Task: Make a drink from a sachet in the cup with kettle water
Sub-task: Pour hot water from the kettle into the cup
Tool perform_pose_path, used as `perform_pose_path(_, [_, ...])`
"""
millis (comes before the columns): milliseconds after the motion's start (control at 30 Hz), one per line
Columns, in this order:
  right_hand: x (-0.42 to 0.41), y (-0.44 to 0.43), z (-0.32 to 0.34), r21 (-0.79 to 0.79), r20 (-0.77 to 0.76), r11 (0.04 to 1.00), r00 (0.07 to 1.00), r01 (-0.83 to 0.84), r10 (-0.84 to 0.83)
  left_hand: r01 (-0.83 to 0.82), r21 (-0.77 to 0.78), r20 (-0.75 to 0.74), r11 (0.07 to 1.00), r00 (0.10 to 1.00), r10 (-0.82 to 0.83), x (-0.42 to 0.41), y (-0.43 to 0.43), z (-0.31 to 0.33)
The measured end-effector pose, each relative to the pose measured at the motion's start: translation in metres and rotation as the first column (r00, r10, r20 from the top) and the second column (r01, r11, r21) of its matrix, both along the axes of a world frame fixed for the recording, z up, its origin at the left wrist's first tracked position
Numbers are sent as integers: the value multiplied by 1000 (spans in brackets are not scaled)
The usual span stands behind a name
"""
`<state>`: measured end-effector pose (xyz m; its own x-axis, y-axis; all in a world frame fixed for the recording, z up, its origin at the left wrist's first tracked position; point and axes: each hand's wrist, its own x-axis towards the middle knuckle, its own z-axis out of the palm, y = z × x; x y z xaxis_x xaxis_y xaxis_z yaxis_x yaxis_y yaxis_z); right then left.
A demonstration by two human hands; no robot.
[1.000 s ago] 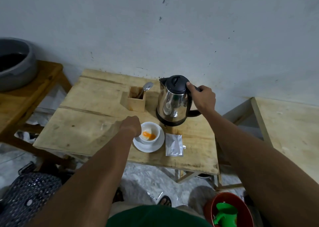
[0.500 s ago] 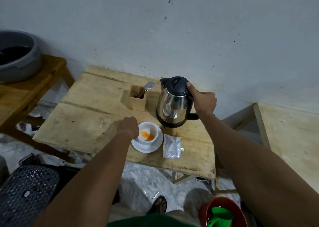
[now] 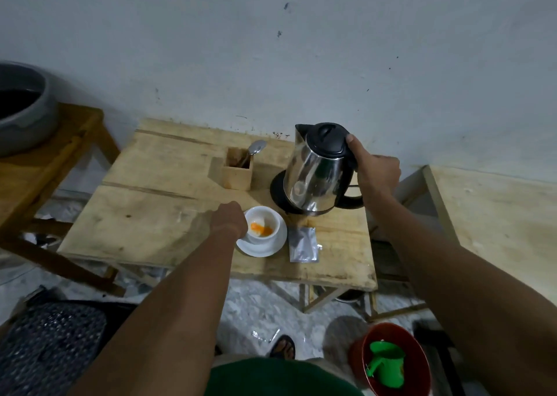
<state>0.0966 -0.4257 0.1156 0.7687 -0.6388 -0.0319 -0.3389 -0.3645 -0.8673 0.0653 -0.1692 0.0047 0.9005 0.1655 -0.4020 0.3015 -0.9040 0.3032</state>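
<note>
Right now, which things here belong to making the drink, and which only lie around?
Belong: kettle, cup, saucer, opened sachet, spoon.
Lying about: grey pot, red bucket, green scoop.

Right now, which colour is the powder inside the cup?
Orange powder in the white cup, seen in the head view.

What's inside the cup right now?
The cup holds orange powder against its white inner wall; no water shows. The left hand grips its left side and covers that edge of the cup.
</note>
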Motion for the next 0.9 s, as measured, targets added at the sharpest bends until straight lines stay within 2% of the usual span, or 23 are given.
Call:
perform_pose_path(233, [-40, -3, -9, -84, -20, 996, 999, -41, 39, -57, -61, 62, 997, 996, 61, -14, 0, -7])
perform_pose_path(667, [-70, 5, -12, -357, -129, 912, 978, -201, 164, -125, -158, 42, 979, 990, 133, -26, 8, -11])
perform_pose_path(900, [-73, 14, -1, -430, -195, 861, 959, -273, 207, -155, -114, 29, 981, 987, 159, -27, 9, -11])
